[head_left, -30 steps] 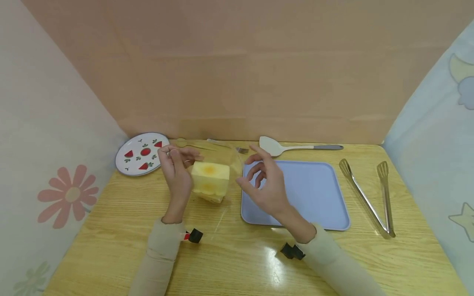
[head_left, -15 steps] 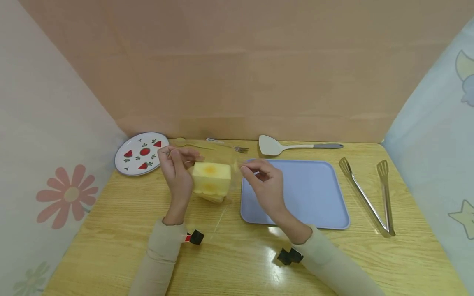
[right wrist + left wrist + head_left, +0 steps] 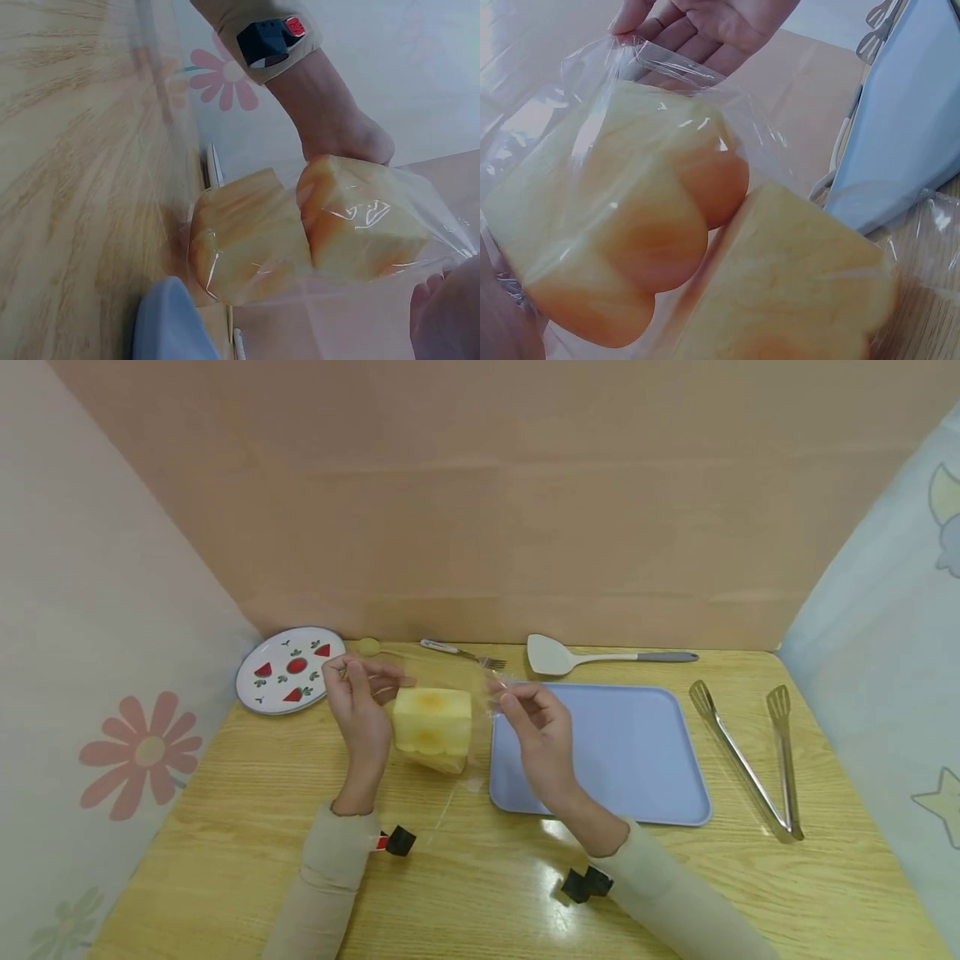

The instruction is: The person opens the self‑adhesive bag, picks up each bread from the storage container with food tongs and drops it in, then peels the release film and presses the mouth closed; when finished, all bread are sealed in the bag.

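Two bread pieces, a front piece (image 3: 645,202) and a second piece (image 3: 780,277), sit in a clear plastic bag (image 3: 592,142). Above the table, in the head view, the pale yellow bread (image 3: 432,720) hangs between the hands. My left hand (image 3: 362,714) holds the bag at its left side, thumb and fingers curled near the top. On the other side my right hand (image 3: 543,735) pinches the bag's crinkled edge between thumb and fingers, over the tray's left rim. In the right wrist view both bread pieces (image 3: 251,232) show through the plastic, with my right hand (image 3: 450,315) at the lower right.
A blue tray (image 3: 622,760) lies right of the bread. Metal tongs (image 3: 750,768) stand spread at the far right. Along the back are a white spatula (image 3: 551,656), a fork (image 3: 480,658), a round-ended yellowish utensil (image 3: 368,647) and a fruit-patterned plate (image 3: 277,685).
My right hand's fingers, spread apart a second ago, have come together and now pinch the bag's edge. The bread has shifted slightly right; my left hand keeps its hold nearly in place.
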`<state>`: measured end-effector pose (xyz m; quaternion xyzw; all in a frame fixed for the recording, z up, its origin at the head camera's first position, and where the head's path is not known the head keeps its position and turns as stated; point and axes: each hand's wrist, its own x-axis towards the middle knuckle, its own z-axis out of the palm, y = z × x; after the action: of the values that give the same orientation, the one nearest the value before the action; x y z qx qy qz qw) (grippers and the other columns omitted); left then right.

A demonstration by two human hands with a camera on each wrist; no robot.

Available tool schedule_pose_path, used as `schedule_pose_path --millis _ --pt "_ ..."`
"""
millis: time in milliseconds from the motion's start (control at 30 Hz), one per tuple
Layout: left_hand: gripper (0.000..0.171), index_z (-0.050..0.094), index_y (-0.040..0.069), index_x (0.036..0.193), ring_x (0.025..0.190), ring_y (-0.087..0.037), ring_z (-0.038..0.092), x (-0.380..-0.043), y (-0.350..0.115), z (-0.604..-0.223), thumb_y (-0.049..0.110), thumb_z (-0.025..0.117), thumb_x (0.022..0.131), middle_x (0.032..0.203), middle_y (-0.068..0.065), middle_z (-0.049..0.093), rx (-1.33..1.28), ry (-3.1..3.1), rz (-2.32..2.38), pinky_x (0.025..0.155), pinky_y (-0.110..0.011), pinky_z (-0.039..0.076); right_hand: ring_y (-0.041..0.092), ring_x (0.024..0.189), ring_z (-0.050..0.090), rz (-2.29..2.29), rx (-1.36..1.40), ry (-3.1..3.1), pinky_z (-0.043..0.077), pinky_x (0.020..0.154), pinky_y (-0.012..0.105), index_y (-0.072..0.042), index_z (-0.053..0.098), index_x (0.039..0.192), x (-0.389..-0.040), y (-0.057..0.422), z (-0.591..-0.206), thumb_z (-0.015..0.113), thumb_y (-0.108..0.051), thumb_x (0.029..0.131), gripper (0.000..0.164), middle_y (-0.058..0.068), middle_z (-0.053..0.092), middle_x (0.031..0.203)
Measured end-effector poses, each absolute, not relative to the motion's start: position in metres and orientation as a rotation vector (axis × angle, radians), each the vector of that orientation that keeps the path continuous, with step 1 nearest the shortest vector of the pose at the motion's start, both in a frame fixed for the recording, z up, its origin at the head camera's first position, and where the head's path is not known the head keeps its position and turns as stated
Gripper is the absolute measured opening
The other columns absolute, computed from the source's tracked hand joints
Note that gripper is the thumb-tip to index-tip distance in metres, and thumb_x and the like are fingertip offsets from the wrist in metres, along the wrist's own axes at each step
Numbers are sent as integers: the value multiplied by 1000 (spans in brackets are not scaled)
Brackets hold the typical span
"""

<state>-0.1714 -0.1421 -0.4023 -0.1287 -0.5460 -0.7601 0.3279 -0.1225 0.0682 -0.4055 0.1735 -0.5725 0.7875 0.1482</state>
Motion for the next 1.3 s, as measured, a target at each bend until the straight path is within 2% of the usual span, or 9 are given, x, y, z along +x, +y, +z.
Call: schedule_pose_path --millis 100,200,433,600,800,967,1167,1300 --pt "24 44 4 106 61 -22 72 -171 -142 -402 27 36 112 77 -11 71 -329 -1464 -2023 59 -30 61 36 114 68 2287 538 -1632 56 98 41 3 57 100 -123 67 -407 52 -7 106 13 18 73 120" --pt "21 45 8 103 62 -19 72 -171 -142 -402 24 35 112 75 -7 72 -318 -1513 -2020 61 -28 61 35 115 68 2312 533 -1618 54 101 44 5 54 101 -122 65 -408 49 -8 108 15 19 73 120" --pt "23 45 7 100 63 -21 71 -172 -141 -404 22 34 113 74 -11 72 -320 -1499 -1987 63 -29 62 30 106 74 2411 400 -1496 55 99 51 8 60 103 -122 62 -408 57 -7 105 15 16 77 106" --pt "27 45 5 97 60 -24 70 -172 -140 -405 23 34 113 74 -14 71 -341 -1472 -1990 60 -31 61 28 101 75 2460 296 -1445 56 98 48 5 64 107 -122 62 -409 60 -5 102 12 12 78 102" --pt "26 45 6 96 57 -22 70 -171 -140 -406 24 35 112 74 -12 70 -324 -1457 -1984 58 -31 61 22 98 76 2498 234 -1438 59 95 41 2 71 109 -122 62 -409 64 -1 99 13 5 78 100" --pt "25 45 7 95 56 -22 69 -171 -137 -406 22 35 112 72 -12 69 -335 -1419 -1983 57 -31 61 21 105 71 2495 284 -1510 57 97 40 -3 71 113 -122 63 -406 65 0 97 18 4 76 108" --pt "24 47 7 96 55 -22 68 -171 -135 -405 22 35 111 71 -12 69 -338 -1406 -1974 56 -31 60 23 116 67 2411 334 -1623 55 100 35 -2 74 120 -122 65 -406 66 2 96 26 7 74 120" --pt "19 46 8 97 55 -21 67 -171 -136 -407 19 37 110 70 -10 68 -353 -1399 -1973 56 -30 60 24 114 69 2383 313 -1638 53 104 44 5 72 119 -124 65 -407 65 -1 98 23 12 74 120"
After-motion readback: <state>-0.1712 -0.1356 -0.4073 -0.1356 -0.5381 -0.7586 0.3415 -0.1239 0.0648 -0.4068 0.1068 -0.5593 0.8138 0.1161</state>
